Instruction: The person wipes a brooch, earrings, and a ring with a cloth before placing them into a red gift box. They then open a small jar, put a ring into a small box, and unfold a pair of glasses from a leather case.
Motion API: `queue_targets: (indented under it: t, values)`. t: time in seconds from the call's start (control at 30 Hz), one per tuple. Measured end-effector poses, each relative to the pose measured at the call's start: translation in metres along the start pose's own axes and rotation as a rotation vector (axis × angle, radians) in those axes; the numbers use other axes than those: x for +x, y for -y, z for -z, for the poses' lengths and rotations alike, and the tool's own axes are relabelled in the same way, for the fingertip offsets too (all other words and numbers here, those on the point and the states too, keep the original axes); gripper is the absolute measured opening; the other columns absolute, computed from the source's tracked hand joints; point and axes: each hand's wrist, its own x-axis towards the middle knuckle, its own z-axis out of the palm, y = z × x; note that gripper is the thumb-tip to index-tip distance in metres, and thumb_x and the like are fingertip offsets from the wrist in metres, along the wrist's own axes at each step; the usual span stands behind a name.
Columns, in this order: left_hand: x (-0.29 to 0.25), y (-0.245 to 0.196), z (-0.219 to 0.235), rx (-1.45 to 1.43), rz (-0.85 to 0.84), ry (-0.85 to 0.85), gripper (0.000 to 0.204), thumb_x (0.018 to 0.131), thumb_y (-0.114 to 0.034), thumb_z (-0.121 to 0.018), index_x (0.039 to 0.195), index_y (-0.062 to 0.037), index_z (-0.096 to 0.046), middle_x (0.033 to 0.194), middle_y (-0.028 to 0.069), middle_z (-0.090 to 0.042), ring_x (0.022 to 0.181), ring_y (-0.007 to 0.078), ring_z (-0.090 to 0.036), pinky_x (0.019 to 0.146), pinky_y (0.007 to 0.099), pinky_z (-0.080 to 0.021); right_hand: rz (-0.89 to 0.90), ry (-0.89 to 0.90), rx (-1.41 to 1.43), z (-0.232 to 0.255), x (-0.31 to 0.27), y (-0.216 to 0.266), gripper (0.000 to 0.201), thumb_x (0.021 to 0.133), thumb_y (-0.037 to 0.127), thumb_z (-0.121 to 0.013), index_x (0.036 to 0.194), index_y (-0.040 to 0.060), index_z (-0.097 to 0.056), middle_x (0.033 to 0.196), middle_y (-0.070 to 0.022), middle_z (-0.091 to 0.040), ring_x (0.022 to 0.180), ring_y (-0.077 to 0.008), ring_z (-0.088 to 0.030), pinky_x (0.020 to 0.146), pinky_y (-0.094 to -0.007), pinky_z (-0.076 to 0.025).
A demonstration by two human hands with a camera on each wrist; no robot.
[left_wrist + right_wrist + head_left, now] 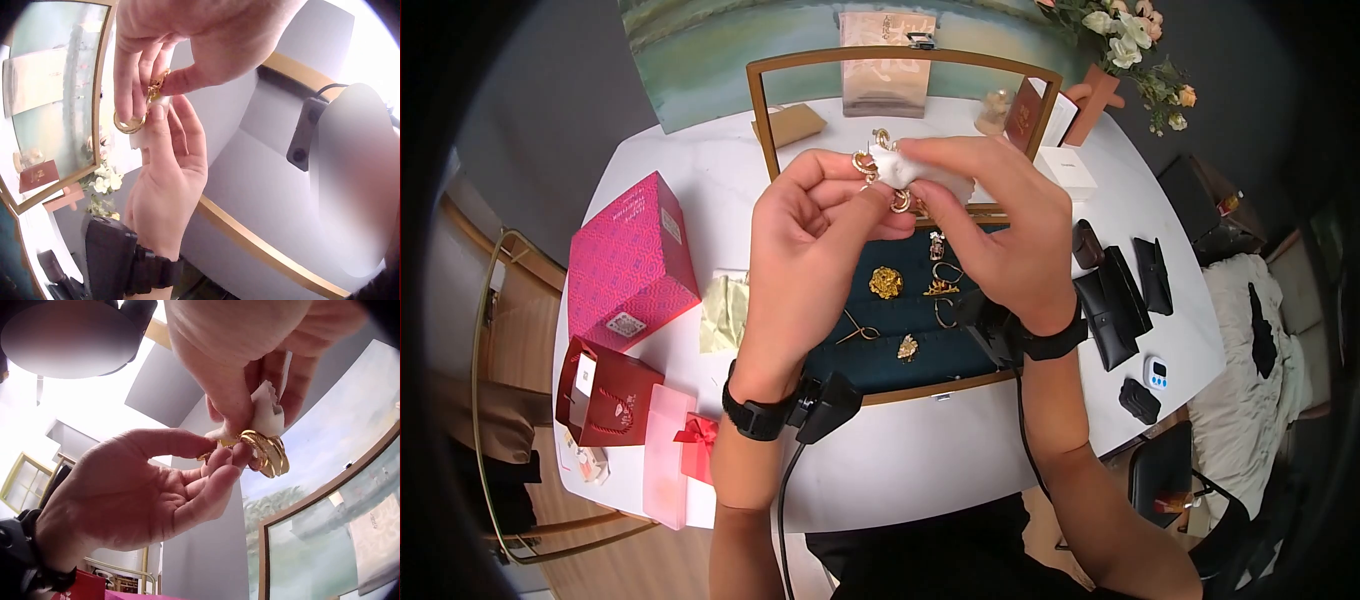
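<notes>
Above the jewellery box, my left hand (pixel 805 245) pinches a piece of gold jewellery (pixel 863 165) made of several linked loops, its exact kind partly hidden by fingers. My right hand (pixel 1015 225) grips a crumpled white tissue (pixel 893 168) and presses it against the gold. In the right wrist view, the loops (pixel 270 453) hang just below the tissue (pixel 267 415). Below both hands lies the box's dark teal lining (pixel 850 365), bearing a round gold flower piece (pixel 886 282), a leaf-shaped piece (pixel 908 347), a thin pin (pixel 862 330) and hoop-like pieces (pixel 945 285).
The box's glass lid stands raised, its wooden frame (pixel 760 115) behind my hands. Left are a pink patterned box (pixel 625 260), a red gift bag (pixel 615 400) and crumpled pale paper (pixel 725 312). Black cases (pixel 1110 310) and a small white device (pixel 1157 374) lie right; flowers (pixel 1125 35) stand behind.
</notes>
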Motion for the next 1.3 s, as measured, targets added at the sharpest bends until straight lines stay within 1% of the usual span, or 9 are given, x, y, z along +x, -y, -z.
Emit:
queue_targets:
  t: [0.1, 0.27, 0.57, 0.63, 0.77, 0.83, 0.93, 1.17, 1.3]
  values:
    - [-0.002, -0.004, -0.004, 0.068, 0.009, 0.001, 0.011, 0.095, -0.002, -0.055, 0.105, 0.0029, -0.054, 0.088, 0.012, -0.069, 0.083, 0.0191, -0.071, 0.08, 0.0322, -0.059, -0.049, -0.049, 0.061, -0.002, -0.002, -0.002, 0.018, 0.079, -0.002, -0.07, 0.096, 0.0032, -0.07, 0.097, -0.0083, -0.068, 0.08, -0.0243, -0.065, 0.071, -0.0337, -0.052]
    - [-0.007, 0.001, -0.011, 0.247, -0.144, -0.015, 0.013, 0.097, -0.001, -0.056, 0.107, 0.0059, -0.053, 0.094, 0.0123, -0.068, 0.089, 0.0169, -0.069, 0.082, 0.0284, -0.057, -0.109, -0.021, 0.081, 0.0, -0.004, -0.003, 0.015, 0.08, 0.001, -0.071, 0.094, 0.0022, -0.07, 0.091, -0.0087, -0.067, 0.078, -0.0209, -0.065, 0.068, -0.0342, -0.052]
    - [-0.012, 0.003, -0.016, 0.49, -0.131, 0.044, 0.012, 0.098, -0.003, -0.056, 0.106, 0.0061, -0.055, 0.094, 0.0116, -0.069, 0.089, 0.0143, -0.069, 0.079, 0.0247, -0.055, -0.156, 0.147, 0.029, 0.011, -0.008, -0.01, 0.013, 0.081, 0.001, -0.069, 0.095, 0.003, -0.07, 0.086, -0.0079, -0.065, 0.075, -0.0228, -0.064, 0.067, -0.0312, -0.051]
    - [-0.012, 0.007, -0.022, 0.527, -0.258, -0.026, 0.008, 0.095, -0.001, -0.057, 0.097, 0.0058, -0.053, 0.082, 0.017, -0.069, 0.078, 0.0193, -0.071, 0.067, 0.0295, -0.056, -0.147, 0.125, 0.125, 0.01, -0.009, -0.014, 0.016, 0.082, 0.001, -0.07, 0.097, 0.0021, -0.071, 0.085, -0.0081, -0.064, 0.074, -0.0198, -0.064, 0.066, -0.0285, -0.051]
    - [-0.015, 0.002, -0.024, 0.594, -0.306, -0.068, 0.009, 0.095, -0.001, -0.057, 0.099, 0.0059, -0.053, 0.081, 0.0168, -0.069, 0.079, 0.0211, -0.072, 0.068, 0.0307, -0.057, -0.187, 0.064, 0.329, -0.004, -0.01, -0.023, 0.017, 0.082, 0.0, -0.071, 0.1, 0.0011, -0.072, 0.088, -0.0075, -0.064, 0.076, -0.0152, -0.064, 0.066, -0.0259, -0.051]
    - [-0.014, 0.001, -0.025, 0.677, -0.337, -0.117, 0.009, 0.095, 0.0, -0.057, 0.1, 0.0057, -0.053, 0.081, 0.0167, -0.068, 0.08, 0.0219, -0.072, 0.068, 0.0309, -0.057, -0.425, -0.124, 0.672, -0.017, -0.011, -0.015, 0.018, 0.083, 0.001, -0.073, 0.1, 0.0004, -0.073, 0.091, -0.0064, -0.063, 0.078, -0.0119, -0.062, 0.066, -0.0242, -0.05]
    - [-0.011, 0.01, -0.023, 0.676, -0.495, -0.136, 0.009, 0.095, 0.0, -0.057, 0.102, 0.0053, -0.053, 0.083, 0.0162, -0.068, 0.08, 0.0191, -0.071, 0.068, 0.0312, -0.057, -0.436, -0.22, 0.571, -0.02, -0.009, -0.004, 0.017, 0.083, 0.001, -0.074, 0.1, 0.0014, -0.073, 0.093, -0.0056, -0.062, 0.079, -0.0111, -0.06, 0.066, -0.0242, -0.05]
    - [-0.007, 0.007, -0.016, 0.284, -0.156, -0.055, 0.014, 0.103, -0.006, -0.047, 0.101, 0.0061, -0.054, 0.087, 0.0099, -0.067, 0.082, 0.013, -0.067, 0.073, 0.0243, -0.054, -0.181, -0.009, 0.312, -0.003, -0.008, -0.019, 0.018, 0.08, 0.001, -0.074, 0.098, 0.0026, -0.074, 0.091, -0.0053, -0.061, 0.077, -0.0125, -0.06, 0.066, -0.0246, -0.05]
    - [-0.008, 0.01, -0.019, 0.397, -0.21, -0.06, 0.014, 0.103, -0.007, -0.048, 0.102, 0.0058, -0.054, 0.087, 0.0098, -0.066, 0.082, 0.0129, -0.067, 0.074, 0.025, -0.054, -0.11, -0.008, 0.214, -0.009, -0.008, -0.018, 0.017, 0.081, 0.002, -0.072, 0.097, 0.0042, -0.074, 0.088, -0.0054, -0.062, 0.076, -0.0129, -0.061, 0.066, -0.0233, -0.049]
